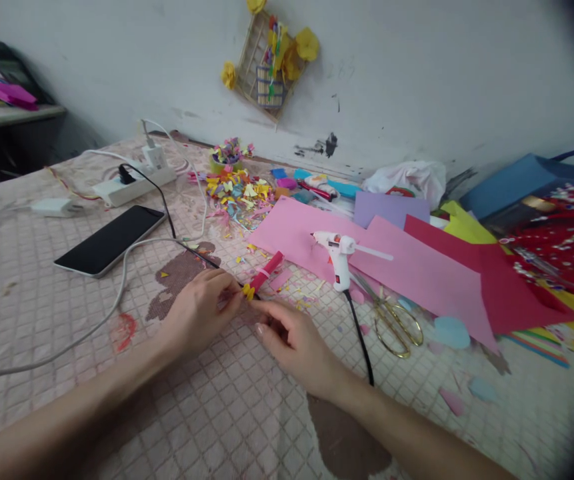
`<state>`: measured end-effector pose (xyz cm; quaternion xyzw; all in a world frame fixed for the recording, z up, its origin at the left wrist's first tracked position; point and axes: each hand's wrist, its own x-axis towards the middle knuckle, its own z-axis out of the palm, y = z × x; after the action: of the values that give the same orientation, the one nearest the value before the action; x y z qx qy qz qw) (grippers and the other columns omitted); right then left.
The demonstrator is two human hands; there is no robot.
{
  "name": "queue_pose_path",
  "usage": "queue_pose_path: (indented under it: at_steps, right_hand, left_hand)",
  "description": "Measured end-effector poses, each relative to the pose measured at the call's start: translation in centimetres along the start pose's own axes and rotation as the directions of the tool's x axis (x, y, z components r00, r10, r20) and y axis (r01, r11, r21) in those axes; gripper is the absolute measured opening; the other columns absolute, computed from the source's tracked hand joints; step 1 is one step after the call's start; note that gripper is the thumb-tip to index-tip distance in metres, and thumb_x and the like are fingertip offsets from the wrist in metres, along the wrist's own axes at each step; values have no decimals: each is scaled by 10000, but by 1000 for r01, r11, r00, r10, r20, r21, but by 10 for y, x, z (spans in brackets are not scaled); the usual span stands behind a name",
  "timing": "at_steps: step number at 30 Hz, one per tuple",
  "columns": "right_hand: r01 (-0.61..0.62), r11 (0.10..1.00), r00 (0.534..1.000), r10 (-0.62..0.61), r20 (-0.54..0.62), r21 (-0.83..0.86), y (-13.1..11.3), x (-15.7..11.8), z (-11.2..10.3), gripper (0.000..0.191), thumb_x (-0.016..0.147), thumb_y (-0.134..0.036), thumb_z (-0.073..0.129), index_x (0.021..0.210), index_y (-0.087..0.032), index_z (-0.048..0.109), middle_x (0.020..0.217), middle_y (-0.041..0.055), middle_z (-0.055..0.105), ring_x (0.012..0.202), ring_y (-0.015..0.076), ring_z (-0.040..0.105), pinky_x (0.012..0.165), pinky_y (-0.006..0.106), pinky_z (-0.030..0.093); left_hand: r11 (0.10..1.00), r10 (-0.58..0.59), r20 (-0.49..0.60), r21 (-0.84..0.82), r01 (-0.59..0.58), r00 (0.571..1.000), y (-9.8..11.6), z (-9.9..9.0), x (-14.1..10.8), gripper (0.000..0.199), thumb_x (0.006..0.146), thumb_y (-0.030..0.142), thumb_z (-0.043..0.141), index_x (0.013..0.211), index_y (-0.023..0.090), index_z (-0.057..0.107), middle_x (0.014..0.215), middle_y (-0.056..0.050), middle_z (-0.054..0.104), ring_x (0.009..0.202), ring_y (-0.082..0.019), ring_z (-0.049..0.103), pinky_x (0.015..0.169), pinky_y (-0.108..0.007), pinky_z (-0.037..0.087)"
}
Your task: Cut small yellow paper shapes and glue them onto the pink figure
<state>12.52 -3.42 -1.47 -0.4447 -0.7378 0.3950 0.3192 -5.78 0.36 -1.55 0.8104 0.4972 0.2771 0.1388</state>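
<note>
My left hand (203,301) is closed in a pinch, its fingertips at a small yellow paper piece (248,291). Just right of it, my right hand (299,339) has curled fingers, with the index fingertip close to the same yellow piece. Anything between the right fingers is too small to make out. Beyond my fingertips lies a red paper roll (267,269) with a pale pink band round it. The yellow piece sits at the roll's near end; I cannot tell if they are joined.
A white glue gun (339,257) rests on pink paper sheets (427,273), near gold-handled scissors (397,327). A pile of paper scraps (239,192) lies at the back. To the left are a black-screened phone (111,240), a power strip (134,185) and a grey cable (121,287).
</note>
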Motion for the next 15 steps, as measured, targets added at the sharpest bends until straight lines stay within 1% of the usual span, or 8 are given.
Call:
queue_pose_path:
  at_steps: [7,15]
  right_hand:
    - [47,998,999,-46,29,-44,1,0,2,361,820,-78,488,1159,-176,565,860,32,547,764,141,521,701,281,435]
    - [72,993,996,-68,49,-93,1,-2,1,312,830,-96,492,1123,-159,578,861,35,531,782,146,515,712,286,436]
  left_hand:
    - [999,-32,14,-2,32,999,1,2,1,105,763,154,486,675,171,539,679,-21,569,635,-151,524,582,-262,402]
    - [997,-73,12,11,73,997,2,3,-1,103,766,145,474,685,171,531,711,-27,578,670,-158,533,581,-258,403]
